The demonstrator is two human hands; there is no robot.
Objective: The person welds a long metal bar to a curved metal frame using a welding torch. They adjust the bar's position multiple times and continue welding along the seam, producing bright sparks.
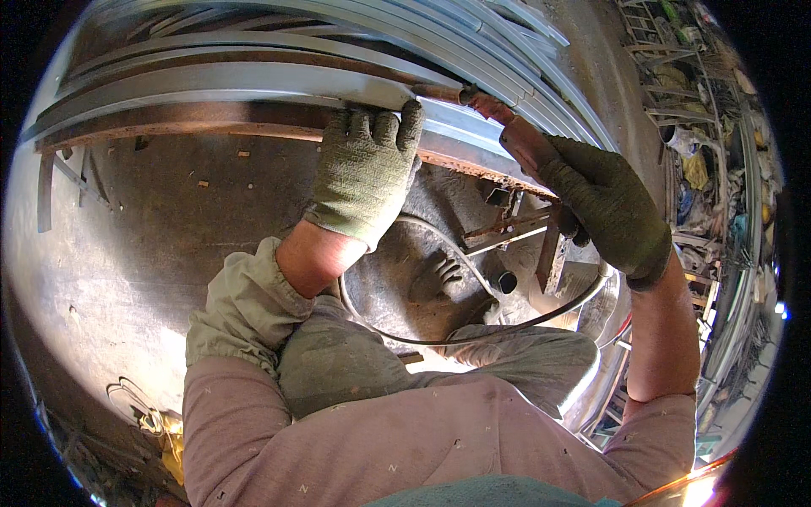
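My left hand (363,173), in a grey-green knit glove, rests its fingertips on the near edge of a long pale metal profile (228,83). Its fingers are stretched forward and do not wrap around the profile. Gloved alike, my right hand (604,194) closes around the reddish-brown handle of a welding torch (525,145). The torch's narrow neck points left, just above the profile and to the right of my left fingertips. Beneath the profile runs a rusty steel beam (228,118). My right palm and fingers partly hide the handle.
Many pale metal profiles (473,46) lie lengthwise beyond the work. A cable (439,341) loops over my legs and the floor. Rusty metal legs (551,253) stand below the beam's right end. Cluttered racks (688,127) line the right; a yellow object (173,448) lies lower left.
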